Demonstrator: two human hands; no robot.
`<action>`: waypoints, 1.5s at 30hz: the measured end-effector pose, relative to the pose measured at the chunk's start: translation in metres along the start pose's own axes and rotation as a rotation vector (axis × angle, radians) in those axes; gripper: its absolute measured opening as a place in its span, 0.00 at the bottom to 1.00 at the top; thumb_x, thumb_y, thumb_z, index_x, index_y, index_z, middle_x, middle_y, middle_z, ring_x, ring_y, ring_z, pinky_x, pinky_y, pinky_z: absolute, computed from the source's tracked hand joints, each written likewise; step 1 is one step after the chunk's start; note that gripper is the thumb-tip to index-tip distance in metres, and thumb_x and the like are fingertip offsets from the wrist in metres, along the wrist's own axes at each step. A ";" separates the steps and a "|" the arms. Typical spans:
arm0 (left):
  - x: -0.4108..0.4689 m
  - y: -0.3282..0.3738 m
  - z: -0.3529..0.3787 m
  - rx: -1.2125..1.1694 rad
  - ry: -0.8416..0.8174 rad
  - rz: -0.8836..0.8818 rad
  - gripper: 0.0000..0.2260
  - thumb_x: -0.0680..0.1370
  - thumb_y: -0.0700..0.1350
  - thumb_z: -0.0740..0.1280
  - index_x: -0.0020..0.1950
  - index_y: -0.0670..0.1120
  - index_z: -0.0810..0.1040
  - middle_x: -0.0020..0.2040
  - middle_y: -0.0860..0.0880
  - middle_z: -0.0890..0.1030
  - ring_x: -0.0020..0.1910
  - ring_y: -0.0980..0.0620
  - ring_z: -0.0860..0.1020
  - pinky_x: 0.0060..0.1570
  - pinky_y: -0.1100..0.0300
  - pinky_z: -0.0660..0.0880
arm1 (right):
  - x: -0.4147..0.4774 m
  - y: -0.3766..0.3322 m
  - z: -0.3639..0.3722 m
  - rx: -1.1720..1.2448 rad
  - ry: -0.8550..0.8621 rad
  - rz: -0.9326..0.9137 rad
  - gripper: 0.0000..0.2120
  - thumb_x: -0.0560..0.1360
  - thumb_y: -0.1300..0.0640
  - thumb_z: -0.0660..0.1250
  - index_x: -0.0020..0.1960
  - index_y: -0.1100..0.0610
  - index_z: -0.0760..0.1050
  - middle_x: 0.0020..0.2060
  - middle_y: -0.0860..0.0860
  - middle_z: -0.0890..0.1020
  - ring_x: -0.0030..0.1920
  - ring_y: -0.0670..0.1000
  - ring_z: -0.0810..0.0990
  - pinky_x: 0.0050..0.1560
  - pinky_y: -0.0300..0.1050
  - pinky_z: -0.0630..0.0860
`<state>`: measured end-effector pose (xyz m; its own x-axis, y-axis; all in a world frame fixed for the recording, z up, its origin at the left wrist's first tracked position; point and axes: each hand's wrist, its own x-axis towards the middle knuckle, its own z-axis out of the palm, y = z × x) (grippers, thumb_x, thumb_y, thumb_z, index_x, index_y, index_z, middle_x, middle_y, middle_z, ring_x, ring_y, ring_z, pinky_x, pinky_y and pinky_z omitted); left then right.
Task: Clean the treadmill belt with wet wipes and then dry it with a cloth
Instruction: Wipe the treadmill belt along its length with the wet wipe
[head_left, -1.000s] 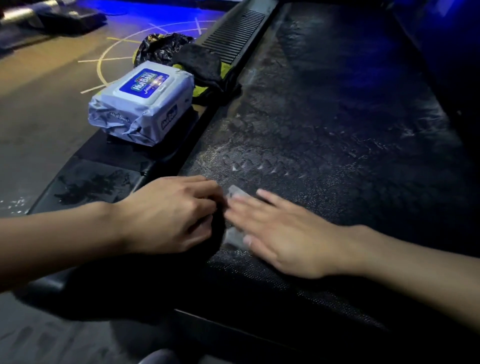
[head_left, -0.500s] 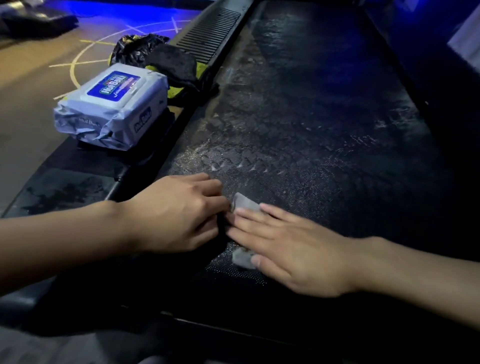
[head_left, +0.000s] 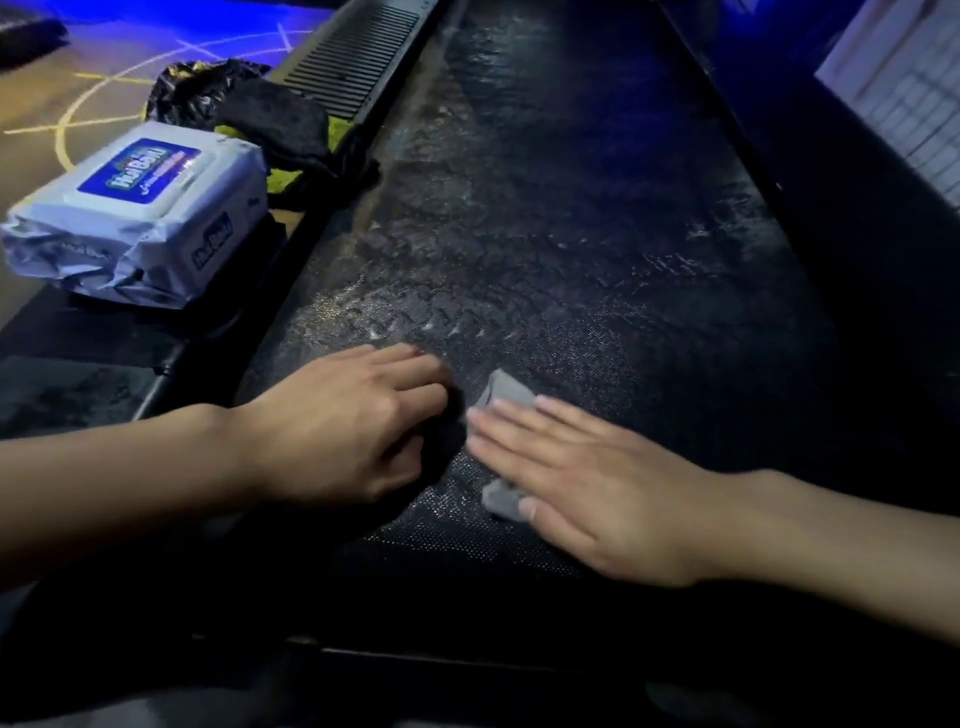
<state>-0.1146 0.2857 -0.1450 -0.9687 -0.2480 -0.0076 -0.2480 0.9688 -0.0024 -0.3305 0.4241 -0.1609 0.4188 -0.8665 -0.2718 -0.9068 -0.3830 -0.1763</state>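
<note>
The black treadmill belt (head_left: 545, 234) runs away from me, its surface streaked with wet marks. My right hand (head_left: 587, 483) lies flat with straight fingers, pressing a crumpled grey wet wipe (head_left: 506, 389) onto the belt's near end. Corners of the wipe stick out past the fingertips and by the thumb. My left hand (head_left: 353, 426) rests on the belt just left of it, fingers bent with the tips down and nothing visible in them. A dark cloth over a yellow one (head_left: 283, 130) lies on the left side rail.
A white and blue pack of wet wipes (head_left: 140, 208) sits on the left side rail (head_left: 353, 62), with a crumpled black plastic bag (head_left: 192, 91) behind it. The right rail (head_left: 831, 234) borders the belt. Floor with yellow lines lies at far left.
My right hand has slid the wipe a little to the right, opening a small gap from my left hand. The left hand has stayed in place.
</note>
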 end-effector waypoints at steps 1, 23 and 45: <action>0.001 0.000 0.001 0.006 -0.008 0.003 0.13 0.74 0.52 0.59 0.54 0.48 0.75 0.57 0.51 0.76 0.53 0.47 0.75 0.52 0.50 0.74 | -0.002 0.000 0.001 0.002 -0.006 -0.021 0.27 0.85 0.45 0.43 0.81 0.48 0.39 0.79 0.43 0.37 0.76 0.40 0.30 0.77 0.46 0.33; 0.026 0.024 0.022 -0.047 -0.143 -0.007 0.30 0.78 0.66 0.38 0.79 0.59 0.42 0.81 0.52 0.43 0.78 0.53 0.39 0.76 0.47 0.41 | -0.038 0.029 0.005 0.007 0.061 0.262 0.32 0.79 0.40 0.34 0.81 0.49 0.37 0.79 0.44 0.35 0.75 0.40 0.28 0.79 0.50 0.39; 0.084 0.060 0.011 -0.026 -0.011 0.113 0.21 0.73 0.58 0.56 0.59 0.47 0.72 0.61 0.47 0.72 0.62 0.46 0.72 0.63 0.49 0.68 | -0.091 0.042 0.019 0.055 0.083 0.291 0.29 0.82 0.42 0.38 0.81 0.49 0.42 0.80 0.44 0.40 0.76 0.40 0.32 0.78 0.50 0.37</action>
<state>-0.2108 0.3233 -0.1571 -0.9904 -0.1374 -0.0171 -0.1378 0.9901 0.0253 -0.4055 0.4930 -0.1616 0.1344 -0.9614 -0.2402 -0.9831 -0.0988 -0.1544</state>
